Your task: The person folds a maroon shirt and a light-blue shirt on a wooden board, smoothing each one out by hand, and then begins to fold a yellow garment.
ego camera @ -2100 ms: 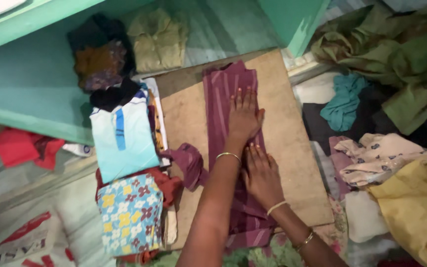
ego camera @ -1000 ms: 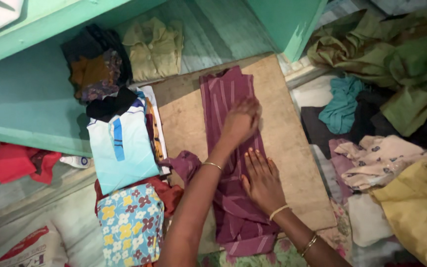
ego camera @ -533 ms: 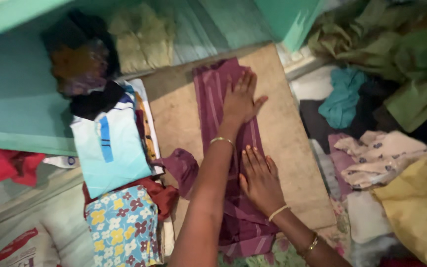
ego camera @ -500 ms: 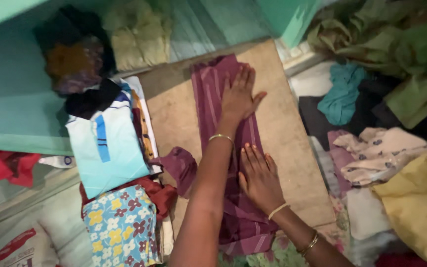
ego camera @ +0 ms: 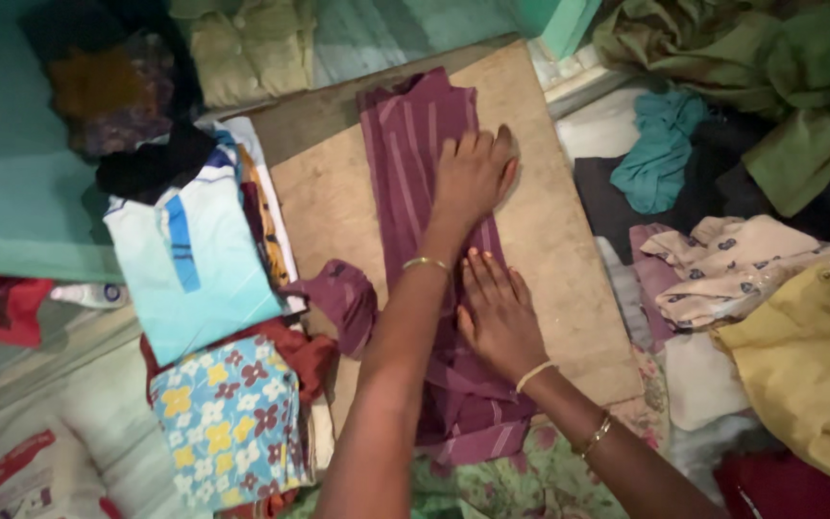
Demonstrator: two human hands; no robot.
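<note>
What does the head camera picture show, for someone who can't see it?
Two hands, the left hand ahead of the right hand, press flat on a folded purple striped cloth on a wooden board. Folded clothes sit left, loose clothes right.

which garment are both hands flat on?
The maroon striped garment folded long on the wooden board. Left hand and right hand press it; the other clothes lie untouched off to the sides.

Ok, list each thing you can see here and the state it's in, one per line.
Maroon striped garment: folded into a long strip, flat on the board.
Wooden board: lying flat.
Left hand: open, pressed on the garment.
Right hand: open, flat on the garment.
Light blue shirt: folded, stacked.
Floral cloth: folded.
Teal cloth: crumpled.
</note>
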